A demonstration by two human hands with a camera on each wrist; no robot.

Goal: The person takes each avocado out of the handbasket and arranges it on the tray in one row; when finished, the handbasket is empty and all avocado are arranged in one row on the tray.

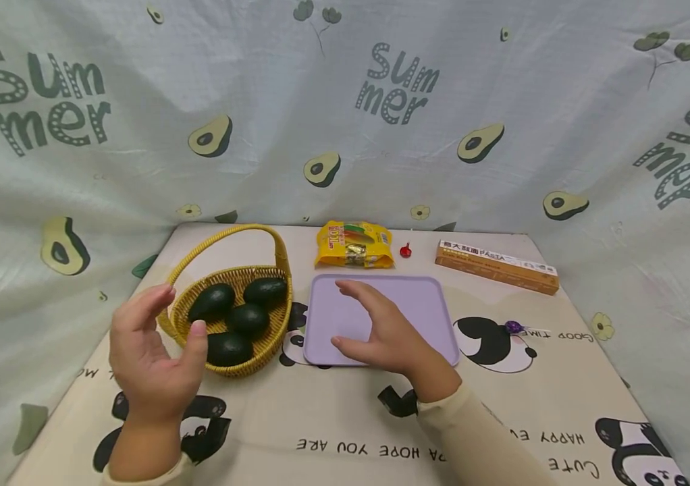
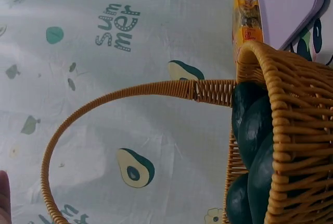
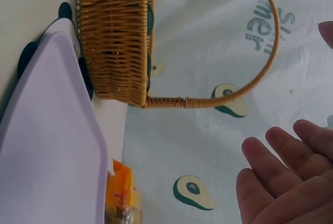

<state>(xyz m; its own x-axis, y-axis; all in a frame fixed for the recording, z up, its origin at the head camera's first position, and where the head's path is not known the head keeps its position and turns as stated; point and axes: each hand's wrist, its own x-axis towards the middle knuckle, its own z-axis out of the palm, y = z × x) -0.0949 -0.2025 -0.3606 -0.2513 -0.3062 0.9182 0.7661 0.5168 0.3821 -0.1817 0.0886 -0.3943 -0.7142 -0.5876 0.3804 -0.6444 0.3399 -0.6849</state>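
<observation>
An avocado-print cloth with "Summer" lettering drapes the back and sides, and a panda-print table mat (image 1: 333, 418) covers the surface. On it, a yellow wicker basket (image 1: 196, 322) sits left of centre, and four dark avocados (image 1: 248, 318) lie inside it, all of them, none lifted out. Just to its right lies a lilac tray (image 1: 427, 304), bare where it shows. So, judging by that, nothing has gone from basket to tray; the work looks to be at its very start, with every avocado left to handle.

Now the hands. The left hand (image 1: 153, 351) hovers at the basket's near-left rim, palm turned inward, fingers spread and relaxed, thumb up toward the avocados, gripping nothing. The right hand (image 1: 381, 331) floats over the near half of the tray, fingers straight and loosely fanned, thumb out to the left, also holding nothing. The right wrist view confirms it: flat fingers, the basket's handle arching beyond.

Behind the tray sit a yellow snack packet (image 1: 354, 244), a small red object (image 1: 405, 251) and a long brown pasta box (image 1: 497, 266); a little purple item (image 1: 513, 327) lies right of the tray.
</observation>
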